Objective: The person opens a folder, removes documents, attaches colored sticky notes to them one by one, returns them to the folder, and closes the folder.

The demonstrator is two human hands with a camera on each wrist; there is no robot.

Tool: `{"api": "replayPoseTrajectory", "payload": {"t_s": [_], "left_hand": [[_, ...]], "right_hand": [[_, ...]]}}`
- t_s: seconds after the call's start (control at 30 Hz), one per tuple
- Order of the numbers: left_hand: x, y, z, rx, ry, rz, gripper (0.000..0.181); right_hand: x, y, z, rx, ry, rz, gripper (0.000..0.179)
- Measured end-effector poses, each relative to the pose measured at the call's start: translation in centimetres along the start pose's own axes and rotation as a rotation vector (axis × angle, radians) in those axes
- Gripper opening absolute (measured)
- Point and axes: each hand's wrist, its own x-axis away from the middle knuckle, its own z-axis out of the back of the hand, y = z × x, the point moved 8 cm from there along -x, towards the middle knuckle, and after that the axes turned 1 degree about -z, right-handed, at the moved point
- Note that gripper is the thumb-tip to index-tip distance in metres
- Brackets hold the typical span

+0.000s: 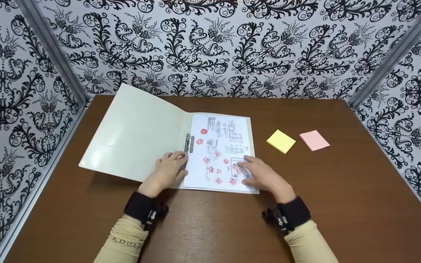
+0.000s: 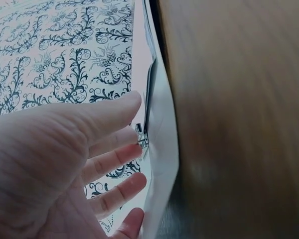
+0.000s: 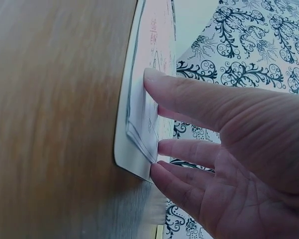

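Observation:
A white folder (image 1: 133,131) lies spread on the table, its left cover tilted up. Inside it is a stack of papers (image 1: 199,175) with line drawings and red round stamps, beside a metal binder clip (image 1: 191,144) along the spine. My left hand (image 1: 168,170) rests at the spine just below the clip, fingers loosely bent. In the left wrist view, the thumb and fingers (image 2: 119,191) are spread apart, fingertips against the folder. My right hand (image 1: 263,175) touches the lower right part of the papers; the right wrist view shows the thumb and fingertips at the sheets' edge (image 3: 139,142).
To the right of the folder lie a yellow sticky-note pad (image 1: 281,141) and a pink sticky-note pad (image 1: 314,140). The brown table (image 1: 360,204) is bordered at the back and sides by patterned wall panels (image 1: 203,51).

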Motion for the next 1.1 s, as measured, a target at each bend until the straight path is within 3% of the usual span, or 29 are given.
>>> {"api": "replayPoseTrajectory", "payload": {"t_s": [0.1, 0.23, 0.4, 0.53, 0.77, 0.97, 1.1], "left_hand": [[0.1, 0.1, 0.6, 0.030, 0.022, -0.015, 0.055], [0.2, 0.2, 1.9, 0.084, 0.122, -0.046, 0.054], [0.2, 0.1, 2.7, 0.117, 0.204, -0.027, 0.054], [0.2, 0.1, 2.5, 0.137, 0.199, 0.009, 0.059], [0.1, -0.1, 1.9, 0.092, 0.149, 0.054, 0.067], [0.4, 0.2, 2.4, 0.063, 0.108, 0.081, 0.065], [0.4, 0.4, 2.9, 0.054, 0.114, 0.100, 0.062]], "right_hand": [[0.1, 0.0, 0.1, 0.006, 0.008, 0.008, 0.054], [0.1, 0.0, 0.0, 0.000, 0.013, 0.013, 0.054], [0.1, 0.0, -0.2, -0.005, 0.011, 0.018, 0.054], [0.1, 0.0, -0.2, -0.002, 0.012, 0.020, 0.054], [0.0, -0.1, -0.3, 0.012, 0.020, 0.036, 0.054], [0.0, -0.4, -0.5, -0.008, 0.009, 0.026, 0.054], [-0.1, -0.8, -0.6, -0.005, 0.010, 0.035, 0.054]]}}
